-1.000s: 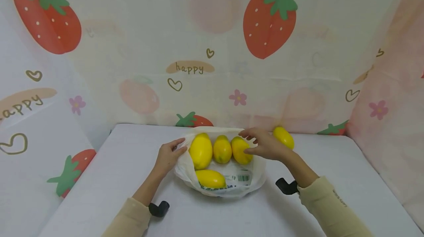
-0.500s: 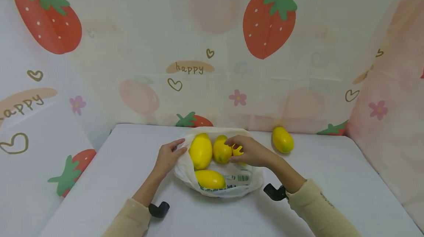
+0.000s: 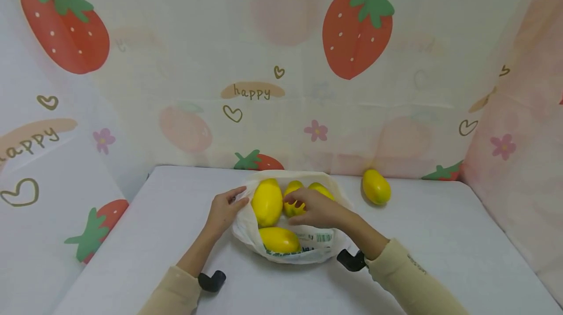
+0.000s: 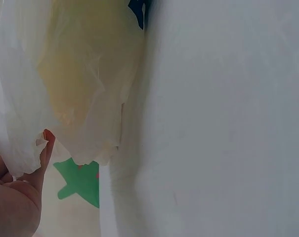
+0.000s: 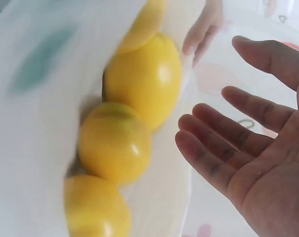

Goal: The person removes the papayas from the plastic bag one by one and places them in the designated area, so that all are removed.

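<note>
In the head view a white plastic bag [image 3: 246,232] lies mouth up on the table, with several yellow fruits inside. A large fruit [image 3: 267,202] fills its left side and another yellow fruit [image 3: 280,240] lies along the front. My left hand [image 3: 221,211] pinches the bag's left rim; the left wrist view shows the plastic [image 4: 21,98] between thumb and fingers. Over the bag mouth is my right hand [image 3: 318,207], partly covering two fruits at the back. The right wrist view shows this hand [image 5: 258,148] with fingers spread, holding nothing, apart from the fruits [image 5: 114,143].
One yellow fruit [image 3: 376,187] lies outside the bag, at the table's back right. The white-covered table [image 3: 176,192] meets a strawberry-print backdrop [image 3: 281,124] at the rear, with fabric walls on both sides.
My right hand has moved left, from the bag's right side to over its middle, with fingers still spread. My left hand stays at the rim.
</note>
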Motion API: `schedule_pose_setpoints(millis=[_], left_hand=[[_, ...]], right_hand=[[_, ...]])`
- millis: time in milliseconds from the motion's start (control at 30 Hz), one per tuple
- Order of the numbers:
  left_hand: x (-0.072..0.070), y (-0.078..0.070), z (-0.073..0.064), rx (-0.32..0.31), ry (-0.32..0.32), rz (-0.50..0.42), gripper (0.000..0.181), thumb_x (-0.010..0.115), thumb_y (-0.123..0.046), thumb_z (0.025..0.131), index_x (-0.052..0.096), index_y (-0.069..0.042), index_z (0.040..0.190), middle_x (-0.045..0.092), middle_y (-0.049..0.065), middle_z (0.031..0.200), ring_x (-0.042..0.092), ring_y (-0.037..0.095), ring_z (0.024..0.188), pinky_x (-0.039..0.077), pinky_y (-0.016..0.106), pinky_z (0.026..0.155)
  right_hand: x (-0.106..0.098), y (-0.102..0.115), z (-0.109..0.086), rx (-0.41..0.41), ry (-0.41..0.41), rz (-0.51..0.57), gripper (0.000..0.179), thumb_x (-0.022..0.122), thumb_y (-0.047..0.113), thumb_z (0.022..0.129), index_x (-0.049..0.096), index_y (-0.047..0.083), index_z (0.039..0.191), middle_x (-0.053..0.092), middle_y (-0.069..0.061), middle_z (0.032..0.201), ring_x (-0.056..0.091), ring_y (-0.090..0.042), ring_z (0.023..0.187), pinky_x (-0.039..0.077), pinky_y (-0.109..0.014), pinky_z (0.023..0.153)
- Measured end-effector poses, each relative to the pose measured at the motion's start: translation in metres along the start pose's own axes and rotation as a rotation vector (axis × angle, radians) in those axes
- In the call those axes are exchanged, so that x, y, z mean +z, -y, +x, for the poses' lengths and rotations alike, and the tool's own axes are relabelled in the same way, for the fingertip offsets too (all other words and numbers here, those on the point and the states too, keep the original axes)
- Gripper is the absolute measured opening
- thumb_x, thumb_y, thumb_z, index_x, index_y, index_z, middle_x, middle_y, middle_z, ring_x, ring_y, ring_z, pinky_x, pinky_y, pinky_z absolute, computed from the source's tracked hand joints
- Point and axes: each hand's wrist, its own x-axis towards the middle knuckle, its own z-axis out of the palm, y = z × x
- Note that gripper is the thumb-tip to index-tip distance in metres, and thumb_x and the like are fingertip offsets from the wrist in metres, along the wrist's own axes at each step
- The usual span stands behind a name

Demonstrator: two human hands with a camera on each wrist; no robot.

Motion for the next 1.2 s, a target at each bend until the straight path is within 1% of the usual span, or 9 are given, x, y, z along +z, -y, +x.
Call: schedule_pose_setpoints(millis=[133,300,533,667,800,967,1200], left_hand=[[0.001,0.001,0.0,0.0,-0.003,0.0,0.043,0.062,-0.021,0.095,0.057,-0.006,0.135,0.051,0.018,0.145,0.043,0.035,0.138,0.036,0.046,0.113],[0.001,0.002,0.001,0.008,-0.009,-0.002,0.043,0.062,-0.021,0.095,0.057,-0.005,0.135,0.051,0.018,0.144,0.043,0.035,0.138,0.037,0.046,0.113],[0.001,0.002,0.001,0.02,-0.013,-0.002,0.043,0.062,-0.021,0.095,0.058,-0.004,0.134,0.052,0.019,0.143,0.044,0.035,0.137,0.037,0.046,0.112],[0.001,0.003,0.001,0.018,-0.014,-0.006,0.043,0.062,-0.021,0.095,0.058,-0.004,0.134,0.052,0.018,0.143,0.044,0.035,0.137,0.037,0.046,0.113],[0.001,0.003,0.0,0.019,-0.018,-0.009,0.043,0.063,-0.02,0.095,0.058,-0.003,0.134,0.053,0.018,0.143,0.044,0.035,0.137,0.037,0.046,0.113],[0.001,0.003,-0.001,0.015,-0.021,-0.005,0.043,0.062,-0.02,0.095,0.058,-0.003,0.134,0.053,0.019,0.143,0.044,0.035,0.137,0.037,0.046,0.113],[0.002,0.003,0.0,0.003,-0.022,0.0,0.043,0.062,-0.02,0.095,0.058,-0.005,0.134,0.052,0.018,0.144,0.044,0.035,0.138,0.037,0.046,0.113]], right_hand=[[0.009,0.001,0.003,0.022,0.015,-0.001,0.047,0.073,0.021,0.086,0.06,0.005,0.128,0.063,-0.007,0.121,0.056,-0.028,0.113,0.049,-0.042,0.1],[0.021,0.004,0.007,0.074,0.05,-0.004,0.049,0.074,0.028,0.085,0.06,0.009,0.129,0.062,-0.008,0.123,0.055,-0.027,0.113,0.049,-0.04,0.1],[0.033,0.007,0.01,0.131,0.075,-0.054,0.052,0.075,0.035,0.084,0.06,0.014,0.129,0.063,-0.004,0.12,0.058,-0.021,0.108,0.052,-0.036,0.094],[0.04,0.004,0.011,0.128,0.088,-0.085,0.052,0.074,0.037,0.085,0.061,0.014,0.129,0.064,-0.002,0.118,0.059,-0.018,0.105,0.052,-0.033,0.093],[0.045,0.002,0.013,0.117,0.092,-0.121,0.052,0.075,0.04,0.084,0.062,0.015,0.127,0.065,0.001,0.113,0.057,-0.013,0.097,0.052,-0.028,0.089],[0.05,-0.002,0.013,0.104,0.09,-0.129,0.052,0.076,0.042,0.081,0.064,0.017,0.124,0.065,0.005,0.108,0.055,-0.009,0.09,0.051,-0.024,0.085],[0.054,-0.003,0.013,0.086,0.098,-0.132,0.05,0.077,0.043,0.081,0.064,0.019,0.123,0.065,0.009,0.107,0.054,-0.007,0.089,0.05,-0.026,0.088]])
